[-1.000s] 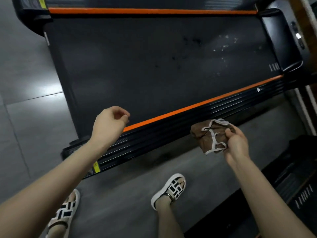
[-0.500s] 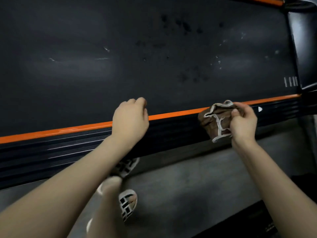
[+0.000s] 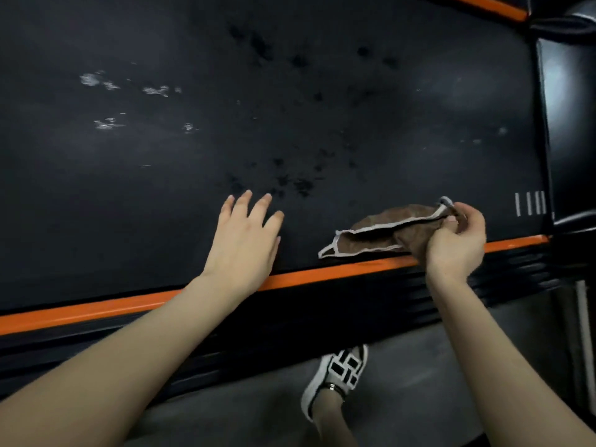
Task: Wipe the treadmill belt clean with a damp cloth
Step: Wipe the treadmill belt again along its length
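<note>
Head view: left hand [image 3: 245,240], curled a moment ago, now flat with fingers spread on near edge of treadmill belt [image 3: 193,140]; right hand [image 3: 454,243] pinching brown cloth [image 3: 380,233], newly lowered onto belt at near right; wiping probably about to start, dark spots [image 3: 290,182] untouched.

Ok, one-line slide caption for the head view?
Left hand spread over the spotted belt; right hand holds the cloth at its near edge.
</note>
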Motion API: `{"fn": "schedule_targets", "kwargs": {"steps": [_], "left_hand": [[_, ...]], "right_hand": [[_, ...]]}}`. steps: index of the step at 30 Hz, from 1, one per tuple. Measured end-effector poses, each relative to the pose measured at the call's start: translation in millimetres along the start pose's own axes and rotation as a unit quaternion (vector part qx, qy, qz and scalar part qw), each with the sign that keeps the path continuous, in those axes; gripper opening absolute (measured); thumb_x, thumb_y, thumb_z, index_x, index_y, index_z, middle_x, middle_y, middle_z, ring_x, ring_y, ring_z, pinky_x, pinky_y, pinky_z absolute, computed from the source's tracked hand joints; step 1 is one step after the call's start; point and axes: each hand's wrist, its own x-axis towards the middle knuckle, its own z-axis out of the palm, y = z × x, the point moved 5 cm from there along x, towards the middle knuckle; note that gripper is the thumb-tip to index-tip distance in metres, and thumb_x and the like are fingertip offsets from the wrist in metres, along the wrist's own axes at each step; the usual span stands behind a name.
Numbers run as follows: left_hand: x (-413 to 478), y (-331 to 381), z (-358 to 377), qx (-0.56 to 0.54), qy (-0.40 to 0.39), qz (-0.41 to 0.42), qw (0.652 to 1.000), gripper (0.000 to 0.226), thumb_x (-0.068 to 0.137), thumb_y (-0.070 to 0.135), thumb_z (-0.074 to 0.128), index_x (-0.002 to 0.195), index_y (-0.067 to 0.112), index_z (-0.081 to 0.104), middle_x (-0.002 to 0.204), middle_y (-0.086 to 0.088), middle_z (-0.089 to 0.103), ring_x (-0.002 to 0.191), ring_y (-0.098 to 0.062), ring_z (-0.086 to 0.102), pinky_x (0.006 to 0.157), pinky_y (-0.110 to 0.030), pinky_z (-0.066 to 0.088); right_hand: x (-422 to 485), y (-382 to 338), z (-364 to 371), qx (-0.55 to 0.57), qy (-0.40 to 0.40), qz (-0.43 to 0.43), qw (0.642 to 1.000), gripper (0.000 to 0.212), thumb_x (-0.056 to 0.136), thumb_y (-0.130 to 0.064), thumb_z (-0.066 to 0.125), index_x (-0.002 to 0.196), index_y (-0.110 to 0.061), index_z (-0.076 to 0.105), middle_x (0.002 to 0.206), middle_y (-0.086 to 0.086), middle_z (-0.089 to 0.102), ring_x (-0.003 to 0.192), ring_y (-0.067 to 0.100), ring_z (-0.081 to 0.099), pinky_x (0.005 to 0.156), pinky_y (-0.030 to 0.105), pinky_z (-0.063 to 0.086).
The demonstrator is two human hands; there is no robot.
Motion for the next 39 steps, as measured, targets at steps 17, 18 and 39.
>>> {"fn": "schedule_targets", "kwargs": {"steps": [17,18,39], "left_hand": [[185,168,73,0.033,0.127,-0.019,0.991,0.048,0.093,0.038,0.032,0.13,0.02,0.056,0.142,-0.015,0.046,0.132,-0.044,0.036,0.111,-0.06,0.022],[191,173,76,0.033,0.128,-0.019,0.991,0.05,0.093,0.04,0.028,0.131,0.021,0.055,0.142,-0.015,0.045,0.132,-0.043,0.036,0.111,-0.06,0.022],[219,186,117,0.111,0.203,0.029,0.972,0.059,0.088,0.047,0.026,0.126,0.017,0.059,0.133,-0.025,0.051,0.124,-0.051,0.041,0.104,-0.066,0.026]], "right_hand": [[174,97,84,-0.284,-0.227,-0.487,0.794,0.06,0.085,-0.065,0.038,0.135,-0.034,0.048,0.151,0.018,0.026,0.134,0.045,0.026,0.101,0.063,0.032],[180,101,82,-0.267,-0.23,-0.512,0.783,0.053,0.088,-0.059,0.038,0.135,-0.035,0.047,0.152,0.016,0.026,0.134,0.044,0.028,0.098,0.063,0.035],[200,114,101,-0.095,-0.152,-0.589,0.788,0.04,0.093,-0.049,0.037,0.124,-0.035,0.058,0.145,0.006,0.041,0.128,0.035,0.037,0.098,0.049,0.028]]}}
